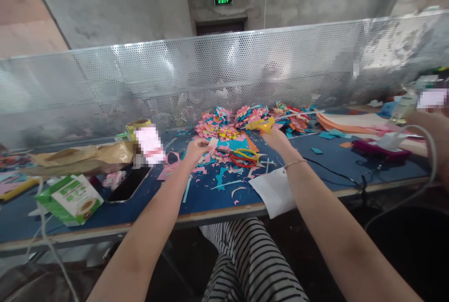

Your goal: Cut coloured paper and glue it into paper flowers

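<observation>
My right hand (276, 138) is wrapped round a yellow hot glue gun (260, 125), its nozzle pointing left. A long pale glue stick (301, 113) runs out behind the gun. Between the closed fingers of my left hand (197, 149) is a small pale piece of paper (212, 143), left of the nozzle and apart from it. Pink, blue and yellow paper flowers (217, 124) are heaped just beyond both hands. Scissors with red and yellow handles (245, 158) lie among cut paper scraps (220, 178) nearer to me.
A white sheet (271, 192) overhangs the front edge by my right forearm. To the left are a phone (129, 184), a green box (72, 199) and a brown paper bag (84, 157). At right lies a purple tool (382, 151) with cords. A perforated metal screen (224, 68) stands behind.
</observation>
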The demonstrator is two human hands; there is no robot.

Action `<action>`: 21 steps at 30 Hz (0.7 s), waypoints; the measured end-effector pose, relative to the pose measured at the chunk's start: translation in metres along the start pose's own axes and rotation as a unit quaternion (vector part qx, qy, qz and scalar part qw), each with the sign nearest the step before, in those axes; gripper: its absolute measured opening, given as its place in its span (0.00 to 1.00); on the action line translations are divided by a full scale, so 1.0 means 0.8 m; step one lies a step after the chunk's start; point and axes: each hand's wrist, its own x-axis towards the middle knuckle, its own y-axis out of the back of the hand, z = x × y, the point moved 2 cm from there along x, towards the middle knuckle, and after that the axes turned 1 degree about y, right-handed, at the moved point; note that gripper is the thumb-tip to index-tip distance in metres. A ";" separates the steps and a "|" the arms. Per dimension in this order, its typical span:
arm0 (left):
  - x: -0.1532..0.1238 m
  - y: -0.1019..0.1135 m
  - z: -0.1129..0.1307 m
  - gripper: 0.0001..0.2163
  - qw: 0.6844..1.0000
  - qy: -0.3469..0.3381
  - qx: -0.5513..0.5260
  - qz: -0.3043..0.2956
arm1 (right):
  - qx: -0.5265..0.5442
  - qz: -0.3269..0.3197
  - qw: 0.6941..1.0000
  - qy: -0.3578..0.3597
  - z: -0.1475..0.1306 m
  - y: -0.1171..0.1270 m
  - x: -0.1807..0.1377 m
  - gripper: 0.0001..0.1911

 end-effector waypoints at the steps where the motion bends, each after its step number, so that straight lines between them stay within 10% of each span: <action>1: 0.002 0.001 -0.003 0.11 1.000 0.004 0.012 0.010 | 0.025 0.001 0.999 -0.022 -0.008 0.001 -0.004 0.22; 21: -0.008 -0.007 0.009 0.18 0.997 0.056 -0.056 -0.001 | -0.005 0.036 0.989 0.146 -0.071 -0.030 -0.036 0.21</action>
